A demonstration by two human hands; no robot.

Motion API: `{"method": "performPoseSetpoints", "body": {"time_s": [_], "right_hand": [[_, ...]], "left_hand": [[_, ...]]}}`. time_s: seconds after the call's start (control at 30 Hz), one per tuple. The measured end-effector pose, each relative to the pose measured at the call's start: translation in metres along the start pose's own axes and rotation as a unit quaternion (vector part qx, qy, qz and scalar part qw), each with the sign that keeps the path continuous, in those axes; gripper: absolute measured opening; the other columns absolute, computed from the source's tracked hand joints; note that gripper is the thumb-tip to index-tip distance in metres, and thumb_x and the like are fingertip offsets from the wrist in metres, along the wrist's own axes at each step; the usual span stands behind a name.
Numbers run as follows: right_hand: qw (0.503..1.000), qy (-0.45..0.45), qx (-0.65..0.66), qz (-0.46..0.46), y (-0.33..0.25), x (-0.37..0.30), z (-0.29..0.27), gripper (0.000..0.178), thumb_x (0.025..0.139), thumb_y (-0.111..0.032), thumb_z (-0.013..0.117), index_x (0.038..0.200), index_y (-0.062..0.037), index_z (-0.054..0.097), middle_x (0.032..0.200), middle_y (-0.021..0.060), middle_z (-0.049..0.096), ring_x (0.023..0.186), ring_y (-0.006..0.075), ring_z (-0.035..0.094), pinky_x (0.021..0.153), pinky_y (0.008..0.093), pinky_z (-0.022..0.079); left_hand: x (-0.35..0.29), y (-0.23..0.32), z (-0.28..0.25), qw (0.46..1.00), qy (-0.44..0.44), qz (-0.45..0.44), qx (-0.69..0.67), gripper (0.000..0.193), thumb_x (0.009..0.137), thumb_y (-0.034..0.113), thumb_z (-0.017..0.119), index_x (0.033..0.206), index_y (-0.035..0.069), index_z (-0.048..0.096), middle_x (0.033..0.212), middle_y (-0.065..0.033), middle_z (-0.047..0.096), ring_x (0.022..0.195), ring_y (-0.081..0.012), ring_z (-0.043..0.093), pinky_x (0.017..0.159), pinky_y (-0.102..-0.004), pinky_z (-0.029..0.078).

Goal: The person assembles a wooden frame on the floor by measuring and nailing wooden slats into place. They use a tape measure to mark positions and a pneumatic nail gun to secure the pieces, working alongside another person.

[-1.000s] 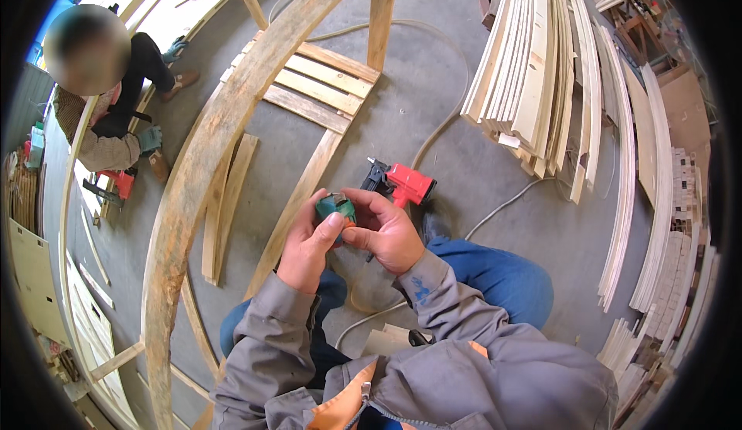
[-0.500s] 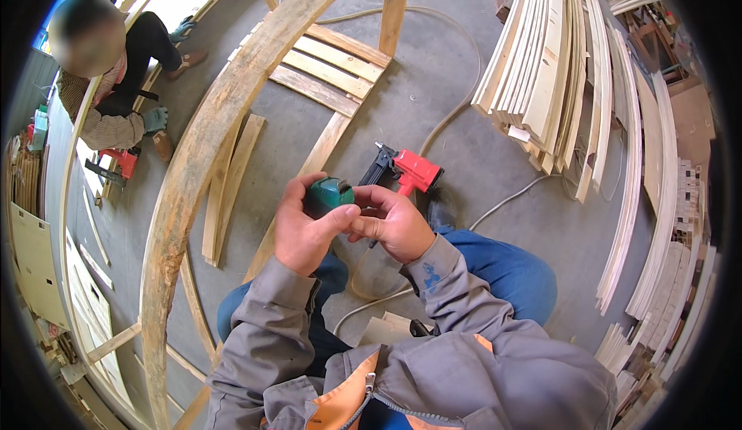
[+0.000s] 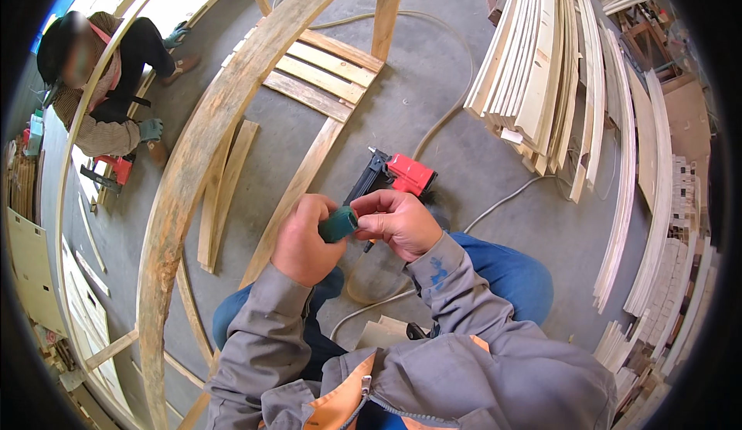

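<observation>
My left hand (image 3: 305, 240) is closed around a small green rounded case (image 3: 338, 226) that looks like a tape measure. My right hand (image 3: 400, 223) pinches with thumb and forefinger at the case's right end; whatever is between those fingertips is too small to make out. Just beyond my hands, a red and black nail gun (image 3: 411, 175) lies on the floor, its lower part hidden behind my right hand. A long wooden board (image 3: 305, 179) runs on the floor past my left hand toward a slatted wooden piece (image 3: 321, 78).
A curved-looking timber beam (image 3: 185, 175) of a frame rises on my left. Beyond it a co-worker (image 3: 116, 82) in gloves crouches by another red nail gun (image 3: 116, 168). Stacked boards (image 3: 533, 66) lie at the right. Air hoses (image 3: 456, 35) cross the grey floor.
The green case has turned in my left hand, its end now toward my right fingers. Both hands have come slightly down in the view. The co-worker's head has leaned down and left.
</observation>
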State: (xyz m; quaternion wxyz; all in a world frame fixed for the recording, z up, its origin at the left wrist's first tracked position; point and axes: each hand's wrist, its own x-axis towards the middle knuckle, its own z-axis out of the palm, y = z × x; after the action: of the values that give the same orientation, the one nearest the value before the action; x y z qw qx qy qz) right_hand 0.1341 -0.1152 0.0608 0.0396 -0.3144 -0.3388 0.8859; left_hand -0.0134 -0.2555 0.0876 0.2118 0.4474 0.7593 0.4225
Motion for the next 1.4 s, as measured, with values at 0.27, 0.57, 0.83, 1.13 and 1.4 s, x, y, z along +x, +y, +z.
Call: {"method": "performPoseSetpoints", "body": {"time_s": [0.27,0.57,0.83,1.13,1.4], "right_hand": [[0.997,0.015,-0.069,-0.012,-0.001,-0.005,0.001,0.036,0.085,-0.004,0.073,0.119,0.0059,0.064,0.106,0.0128,0.070,0.093,0.0210,0.069,0.083,0.0350,0.058],[0.998,0.015,-0.044,-0.048,0.005,-0.003,0.006,0.032,0.089,-0.004,0.069,0.119,0.0041,0.065,0.109,0.0116,0.070,0.092,0.0195,0.069,0.080,0.0331,0.058],[0.999,0.029,-0.028,-0.033,0.013,0.005,0.009,0.034,0.096,-0.012,0.068,0.125,0.0029,0.059,0.116,0.0109,0.068,0.100,0.0175,0.066,0.078,0.0340,0.058],[0.994,-0.034,0.014,-0.099,0.024,0.006,0.007,0.045,0.093,-0.018,0.074,0.129,0.0046,0.059,0.126,0.0114,0.065,0.112,0.0177,0.061,0.099,0.0319,0.048],[0.980,0.026,-0.161,-0.116,0.011,-0.014,0.018,0.041,0.090,-0.012,0.077,0.124,0.0046,0.063,0.114,0.0080,0.069,0.099,0.0128,0.064,0.091,0.0284,0.052]], "left_hand": [[0.001,-0.005,0.001,0.999,-0.050,0.010,-0.004,0.036,0.064,-0.003,0.073,0.091,0.003,0.049,0.099,-0.0176,0.061,0.087,-0.0400,0.061,0.072,-0.0441,0.049],[0.001,0.004,-0.002,0.993,-0.109,-0.039,-0.034,0.069,0.072,-0.003,0.066,0.139,-0.001,0.051,0.121,-0.0238,0.064,0.115,-0.0396,0.062,0.095,-0.0411,0.050],[-0.004,0.008,-0.009,0.995,-0.099,-0.014,-0.003,0.070,0.075,0.011,0.077,0.139,0.002,0.050,0.122,-0.0219,0.063,0.111,-0.0392,0.062,0.090,-0.0441,0.052],[-0.003,0.013,-0.016,0.997,-0.075,-0.020,0.012,0.056,0.082,0.027,0.072,0.129,-0.001,0.058,0.114,-0.0245,0.064,0.105,-0.0406,0.063,0.088,-0.0445,0.053],[-0.007,0.012,-0.013,0.997,-0.066,-0.033,0.038,0.054,0.083,0.027,0.073,0.127,-0.001,0.058,0.114,-0.0223,0.061,0.107,-0.0410,0.061,0.091,-0.0441,0.051]]}}
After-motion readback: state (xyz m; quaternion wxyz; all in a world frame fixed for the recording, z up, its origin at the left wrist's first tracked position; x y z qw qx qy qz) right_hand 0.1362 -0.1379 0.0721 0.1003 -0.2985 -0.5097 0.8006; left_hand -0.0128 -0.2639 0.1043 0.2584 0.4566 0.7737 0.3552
